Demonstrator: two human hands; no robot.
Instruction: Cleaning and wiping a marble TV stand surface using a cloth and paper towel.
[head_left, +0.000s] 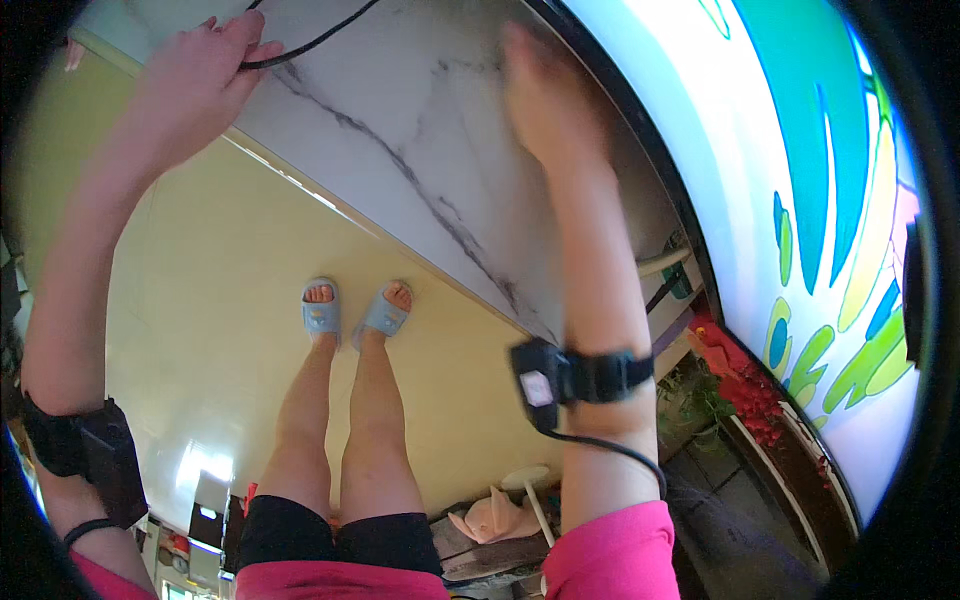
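Note:
My left hand (206, 86) is at the upper left, over the edge of a white marble-patterned surface (420, 142). Its fingers are closed on a black cable (319, 41), which curves up out of the picture. My right hand (551, 97) is blurred and lies over the same surface, close to the black frame (637, 120) of a large bright screen or panel (757, 150). Whether the right hand holds anything cannot be told. Black devices are strapped to both forearms, the right one (540, 382) with a cable of its own.
A pale edge strip (315, 195) borders the marble-patterned surface above a yellowish floor (225, 262). Red flowers (754, 405) and green leaves (697, 409) are at the right, under the panel. A pink plush-like thing (495, 517) lies on a wooden piece beside a white stand (536, 506).

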